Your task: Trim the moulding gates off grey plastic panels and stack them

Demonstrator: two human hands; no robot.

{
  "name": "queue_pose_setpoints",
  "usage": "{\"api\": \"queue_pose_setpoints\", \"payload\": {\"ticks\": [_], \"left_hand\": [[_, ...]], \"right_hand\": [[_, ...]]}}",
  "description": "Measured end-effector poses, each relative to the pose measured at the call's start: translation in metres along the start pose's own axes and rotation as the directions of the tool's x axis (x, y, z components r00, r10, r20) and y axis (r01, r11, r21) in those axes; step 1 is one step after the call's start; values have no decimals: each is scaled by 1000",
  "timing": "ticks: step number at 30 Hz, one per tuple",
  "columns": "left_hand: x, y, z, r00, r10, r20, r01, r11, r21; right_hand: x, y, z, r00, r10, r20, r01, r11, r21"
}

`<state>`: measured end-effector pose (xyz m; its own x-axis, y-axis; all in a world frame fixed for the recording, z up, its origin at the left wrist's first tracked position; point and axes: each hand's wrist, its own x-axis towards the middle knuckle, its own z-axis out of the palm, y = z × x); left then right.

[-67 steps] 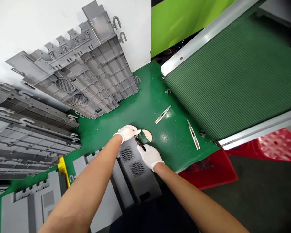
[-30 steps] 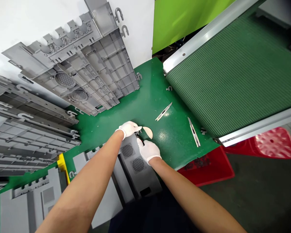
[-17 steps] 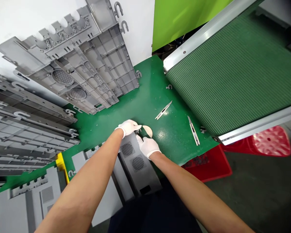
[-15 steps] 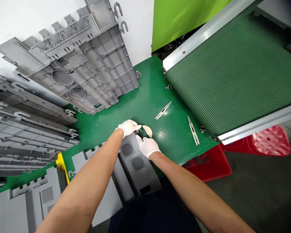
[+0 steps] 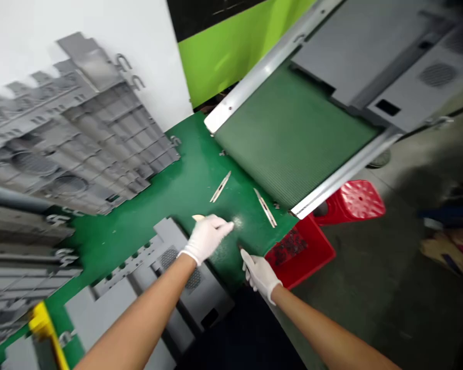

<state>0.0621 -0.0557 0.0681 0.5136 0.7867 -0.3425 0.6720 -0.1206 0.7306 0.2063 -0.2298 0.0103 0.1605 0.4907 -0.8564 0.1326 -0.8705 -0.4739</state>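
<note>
- Left grip (image 5: 210,237): fingers drawn close together above the surface (image 5: 177,192), beside the panel (image 5: 212,293); whether they pinch anything cannot be told.
- Right grip (image 5: 260,275): closed around a dark-tipped item (image 5: 241,248), mostly hidden; it is apart from the panel, near the bin (image 5: 324,253).
- Handling, as judged: steady the panel with a flat left palm before applying force. Direct the item's tip away from the left fingers, and keep forearm weight off the grilles.
- Panel location: flat on the surface, close to the body, partly under the left forearm.
- Panel direction: the notched edge faces up and left, away from the body. The long axis appears to follow this edge, from lower left to upper right; the lower end is hidden. The grooves run across it, toward lower right.
- Adjacent: a pale disc (image 5: 197,218) lies behind the left grip; two knives (image 5: 265,207) lie beyond.
</note>
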Motion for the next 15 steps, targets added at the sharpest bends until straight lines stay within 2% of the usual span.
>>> {"api": "queue_pose_setpoints", "payload": {"ticks": [2,4,5,7,9,13,14,15], "left_hand": [[-8,21,28,980,119,158,-120,993,0],[-16,21,45,938,111,329,-183,963,198],[-20,14,48,893,57,447,-226,914,336],[-24,-5,46,746,-96,659,-366,767,527],[-25,-20,34,621,-243,745,-444,675,590],[-36,-18,-13,428,-459,778,-329,723,607],[-45,-16,-27,429,-462,777,-272,754,598],[-56,-14,-41,466,-446,764,-214,781,586]], "right_hand": [[-18,46,-14,993,119,-28,-113,981,156],[-33,85,-23,970,238,-48,-219,945,243],[-38,101,-27,957,286,-51,-261,924,278],[-45,123,-31,937,345,-57,-305,888,345],[-47,134,-35,932,357,-67,-304,867,394],[-41,134,-44,947,314,-72,-264,884,385],[-39,133,-47,949,308,-68,-262,889,375],[-37,132,-49,950,306,-63,-263,892,368]]}}
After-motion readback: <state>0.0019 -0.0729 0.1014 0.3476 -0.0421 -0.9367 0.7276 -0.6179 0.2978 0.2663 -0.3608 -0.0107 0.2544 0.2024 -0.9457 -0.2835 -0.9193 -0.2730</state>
